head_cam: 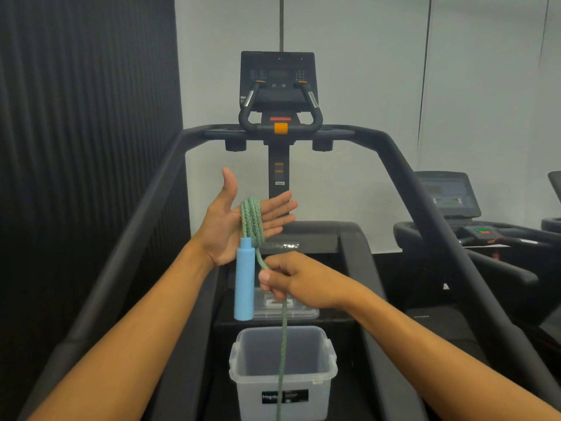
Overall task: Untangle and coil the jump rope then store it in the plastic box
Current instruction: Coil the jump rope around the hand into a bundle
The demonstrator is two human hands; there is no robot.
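Note:
My left hand (233, 226) is held up flat, palm facing me and fingers spread. Several loops of the green-blue braided jump rope (252, 220) are wound around its fingers. A light blue handle (244, 281) hangs down from the coil below the palm. My right hand (291, 281) pinches the free length of rope just under the coil. From there the rope drops straight down in front of the clear plastic box (329, 363) and out of view at the bottom. The box stands open on the treadmill belt below my hands.
The box's clear lid (303, 312) lies flat on the treadmill just beyond the box. Black treadmill handrails (145, 214) run along both sides, with the console (279, 83) straight ahead. A second treadmill (473, 226) stands to the right.

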